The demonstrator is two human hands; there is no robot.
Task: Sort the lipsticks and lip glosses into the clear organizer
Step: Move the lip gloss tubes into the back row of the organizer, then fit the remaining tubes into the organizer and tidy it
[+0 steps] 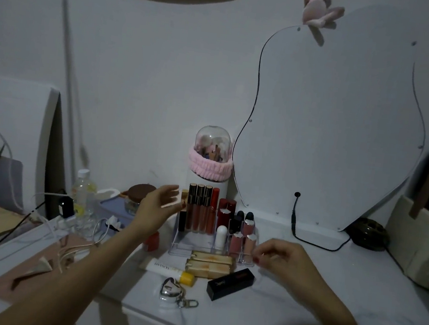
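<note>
Left hand [159, 204] spread, empty, by clear organizer [215, 242] mid-counter near back edge. Right hand [281, 255] loosely curled — contents unclear. Black lipstick box [230, 284] loose in front — light, rigid, slick; pinch long sides.

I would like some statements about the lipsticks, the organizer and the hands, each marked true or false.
1. Tall lip glosses stand upright in the organizer. True.
2. The black lipstick box is inside the organizer. False: it lies on the table in front of it.
3. The left hand is raised beside the organizer. True.
4. The right hand holds the white tube. False: the tube lies on the table.
</note>
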